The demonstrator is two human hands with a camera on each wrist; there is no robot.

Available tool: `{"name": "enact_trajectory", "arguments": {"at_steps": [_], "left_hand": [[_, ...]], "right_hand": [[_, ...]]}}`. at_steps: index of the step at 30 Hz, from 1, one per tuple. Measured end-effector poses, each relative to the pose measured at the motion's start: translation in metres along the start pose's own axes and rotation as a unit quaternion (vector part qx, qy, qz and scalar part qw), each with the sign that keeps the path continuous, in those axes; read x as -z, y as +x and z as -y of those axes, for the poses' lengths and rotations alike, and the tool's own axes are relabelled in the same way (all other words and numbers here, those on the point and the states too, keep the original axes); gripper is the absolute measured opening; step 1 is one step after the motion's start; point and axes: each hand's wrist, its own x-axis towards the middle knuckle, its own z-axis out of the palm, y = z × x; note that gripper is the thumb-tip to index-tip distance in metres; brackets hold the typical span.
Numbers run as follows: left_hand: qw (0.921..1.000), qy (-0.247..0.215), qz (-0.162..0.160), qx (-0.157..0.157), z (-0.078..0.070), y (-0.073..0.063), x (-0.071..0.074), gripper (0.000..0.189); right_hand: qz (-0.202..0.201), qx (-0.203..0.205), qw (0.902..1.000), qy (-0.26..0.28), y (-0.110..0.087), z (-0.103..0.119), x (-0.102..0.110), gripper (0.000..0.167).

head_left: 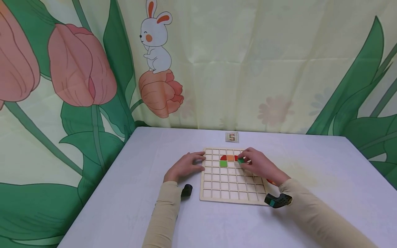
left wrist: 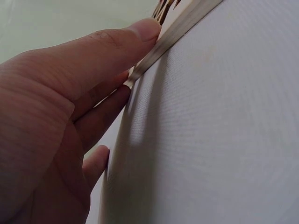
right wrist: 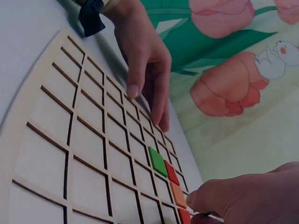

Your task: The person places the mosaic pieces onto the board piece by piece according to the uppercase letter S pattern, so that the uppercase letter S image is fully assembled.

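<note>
A wooden grid board [head_left: 229, 200] lies flat on the table. In its upper rows sit a red tile with a rounded corner [head_left: 224, 157], an orange tile [head_left: 230, 158], a red tile [head_left: 236, 158] and a green square tile [head_left: 223, 164]. Thumb and fingers of my right hand [head_left: 260, 166] pinch a green tile [head_left: 241, 160] over the grid, just right of that red tile. My left hand [head_left: 185, 166] rests at the board's left edge; its thumb [left wrist: 147, 30] and fingertips touch the rim, with the fingers fairly straight.
A small card with a gridded picture [head_left: 232, 137] lies behind the board. Beneath my right wrist, a red and orange piece [head_left: 271, 181] is partly hidden at the board's right side. A printed cloth [head_left: 223, 86] hangs behind the white table [head_left: 124, 206].
</note>
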Motion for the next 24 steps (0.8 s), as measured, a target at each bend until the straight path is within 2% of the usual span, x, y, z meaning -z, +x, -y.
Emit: {"name": "enact_trajectory", "arguments": {"at_steps": [8, 13, 24], "left_hand": [[1.0, 0.005, 0.002, 0.003, -0.001, 0.0, 0.0, 0.045], [0.9999, 0.008, 0.001, -0.006, -0.001, 0.002, 0.001, 0.045], [0.9999, 0.01, 0.002, -0.001, -0.001, 0.001, 0.0, 0.045]], "right_hand": [[0.01, 0.033, 0.9993, 0.014, 0.006, 0.014, -0.012, 0.02], [0.014, 0.055, 0.9983, 0.013, 0.009, 0.022, -0.02, 0.019], [0.032, 0.1, 0.9922, -0.067, 0.015, 0.037, -0.038, 0.026]]}}
